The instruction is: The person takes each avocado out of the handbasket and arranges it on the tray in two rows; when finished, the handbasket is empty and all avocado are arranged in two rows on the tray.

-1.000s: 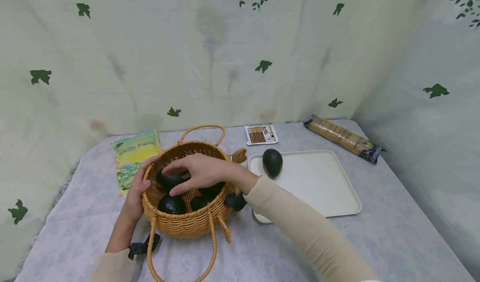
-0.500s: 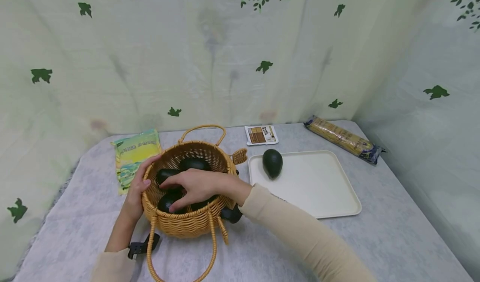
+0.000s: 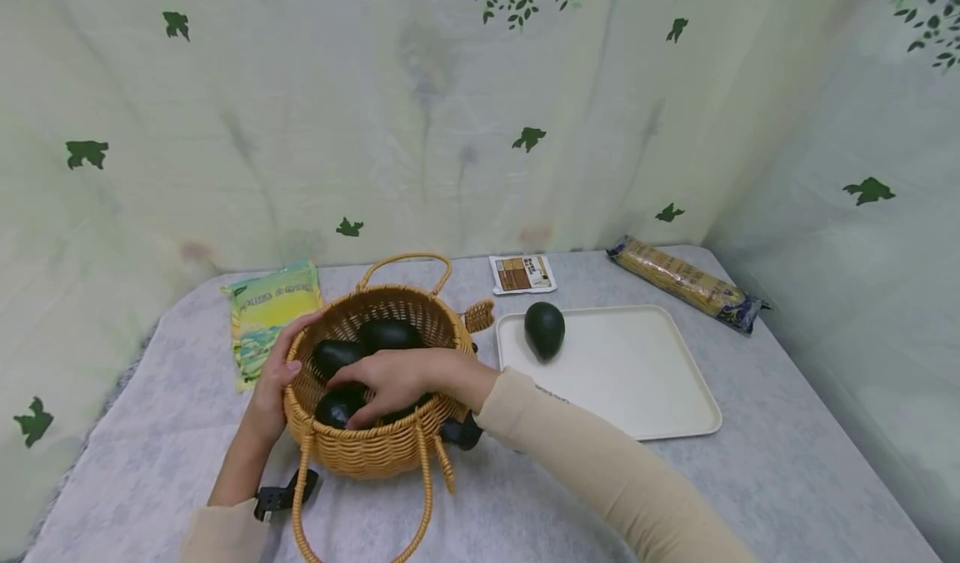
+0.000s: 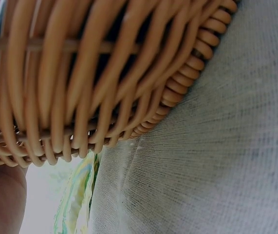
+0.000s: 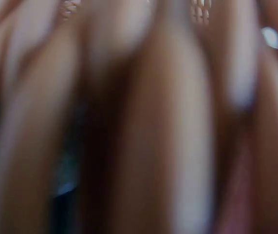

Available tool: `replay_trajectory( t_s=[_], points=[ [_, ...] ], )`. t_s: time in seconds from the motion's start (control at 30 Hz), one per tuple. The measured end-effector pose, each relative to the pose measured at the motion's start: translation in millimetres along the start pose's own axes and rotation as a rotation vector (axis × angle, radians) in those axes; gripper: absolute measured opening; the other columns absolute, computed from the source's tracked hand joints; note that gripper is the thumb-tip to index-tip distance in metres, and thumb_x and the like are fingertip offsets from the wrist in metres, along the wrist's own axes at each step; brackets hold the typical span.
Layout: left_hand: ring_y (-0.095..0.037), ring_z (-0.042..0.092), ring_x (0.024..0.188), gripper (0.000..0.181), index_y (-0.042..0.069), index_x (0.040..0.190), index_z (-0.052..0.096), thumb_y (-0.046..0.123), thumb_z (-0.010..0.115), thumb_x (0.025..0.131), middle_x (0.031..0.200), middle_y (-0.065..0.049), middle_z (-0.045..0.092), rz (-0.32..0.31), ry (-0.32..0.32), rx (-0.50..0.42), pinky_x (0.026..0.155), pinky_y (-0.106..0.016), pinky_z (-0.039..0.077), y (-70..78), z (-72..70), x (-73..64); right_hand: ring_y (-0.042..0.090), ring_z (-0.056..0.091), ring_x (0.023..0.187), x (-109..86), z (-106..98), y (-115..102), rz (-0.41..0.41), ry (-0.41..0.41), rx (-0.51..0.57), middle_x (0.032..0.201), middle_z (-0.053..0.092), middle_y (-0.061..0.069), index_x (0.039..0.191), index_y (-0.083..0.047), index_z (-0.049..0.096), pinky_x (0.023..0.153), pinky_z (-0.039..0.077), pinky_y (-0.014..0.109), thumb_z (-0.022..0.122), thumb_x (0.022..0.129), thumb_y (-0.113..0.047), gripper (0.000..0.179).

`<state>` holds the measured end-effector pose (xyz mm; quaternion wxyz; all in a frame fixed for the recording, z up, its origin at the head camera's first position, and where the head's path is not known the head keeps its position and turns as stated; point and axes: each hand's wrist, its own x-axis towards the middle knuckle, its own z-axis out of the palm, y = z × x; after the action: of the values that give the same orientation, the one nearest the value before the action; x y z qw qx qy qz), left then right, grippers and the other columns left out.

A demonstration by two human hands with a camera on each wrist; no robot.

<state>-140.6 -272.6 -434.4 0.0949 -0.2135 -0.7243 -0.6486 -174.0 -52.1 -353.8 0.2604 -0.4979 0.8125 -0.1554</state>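
A round wicker basket (image 3: 367, 455) with two loop handles stands on the cloth-covered table. My left hand (image 3: 273, 384) grips its left rim, thumb on the near side. Several dark green avocados lie inside. My right hand (image 3: 397, 380) reaches over the right rim, thumb and fingers around the near-left avocado (image 3: 335, 407). Behind this hand lie a left avocado (image 3: 337, 355) and a back avocado (image 3: 390, 334); another beneath it is mostly hidden. The left wrist view shows the basket's woven wall (image 4: 80, 73) close up; blurred wicker strands (image 5: 168, 122) fill the right wrist view.
A white tray (image 3: 622, 380) stands right of the basket, one avocado (image 3: 544, 330) at its back-left corner. Behind are a small white-and-brown packet (image 3: 522, 274) and a long pasta packet (image 3: 686, 282). A yellow-green bag (image 3: 270, 305) lies left of the basket.
My right hand has left the avocado at the basket's left and moved toward the near side, around another avocado. The back avocado has come into view. My left hand stays on the rim.
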Motion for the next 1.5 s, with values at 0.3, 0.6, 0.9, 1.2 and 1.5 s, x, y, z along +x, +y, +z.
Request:
replay_trajectory(
  t_s=[0.3, 0.6, 0.9, 1.2, 1.5],
  points=[
    [-0.017, 0.04, 0.138, 0.06, 0.005, 0.159, 0.035, 0.018, 0.032, 0.1, 0.155, -0.001, 0.04, -0.012, -0.027, -0.013, 0.103, -0.016, 0.041, -2.8, -1.7, -1.8, 0.006, 0.049, 0.137, 2.3, 2.4, 0.9, 0.003, -0.06, -0.012, 0.154, 0.051, -0.001, 0.157, -0.015, 0.043, 0.109, 0.036, 0.016, 0.065, 0.101, -0.033, 0.062],
    [-0.018, 0.038, 0.14, 0.06, 0.008, 0.159, 0.034, 0.018, 0.032, 0.101, 0.156, -0.002, 0.038, 0.0, -0.054, -0.029, 0.103, -0.016, 0.04, -2.3, -2.2, 2.2, 0.005, 0.047, 0.137, 3.0, 1.6, 1.6, -0.037, -0.11, -0.068, 0.154, 0.05, -0.001, 0.156, -0.016, 0.047, 0.106, 0.035, 0.013, 0.066, 0.101, -0.025, 0.059],
    [-0.02, 0.039, 0.138, 0.06, 0.009, 0.159, 0.035, 0.018, 0.033, 0.1, 0.156, -0.003, 0.038, -0.021, -0.03, -0.051, 0.101, -0.016, 0.041, -1.8, 0.1, 2.2, 0.007, 0.058, 0.121, 3.7, 2.8, 2.0, 0.027, -0.157, -0.069, 0.153, 0.052, -0.007, 0.158, -0.025, 0.043, 0.098, 0.043, 0.017, 0.069, 0.099, -0.028, 0.065],
    [-0.018, 0.039, 0.139, 0.06, 0.009, 0.16, 0.034, 0.019, 0.033, 0.1, 0.156, -0.001, 0.038, -0.025, -0.041, -0.046, 0.103, -0.016, 0.04, -1.3, -1.1, -0.6, 0.004, 0.059, 0.12, 4.3, 9.2, -4.9, 0.162, -0.116, -0.078, 0.139, 0.061, -0.008, 0.148, -0.027, 0.047, 0.097, 0.043, 0.016, 0.072, 0.096, -0.033, 0.058],
    [-0.02, 0.04, 0.139, 0.06, 0.002, 0.159, 0.032, 0.017, 0.032, 0.101, 0.156, -0.005, 0.038, -0.006, -0.039, -0.059, 0.104, -0.017, 0.04, -2.5, -0.9, 0.8, 0.006, 0.05, 0.137, 4.5, 6.3, -3.9, 0.168, -0.139, -0.147, 0.153, 0.051, -0.009, 0.159, -0.028, 0.039, 0.109, 0.038, 0.019, 0.067, 0.1, -0.037, 0.066]
  ],
)
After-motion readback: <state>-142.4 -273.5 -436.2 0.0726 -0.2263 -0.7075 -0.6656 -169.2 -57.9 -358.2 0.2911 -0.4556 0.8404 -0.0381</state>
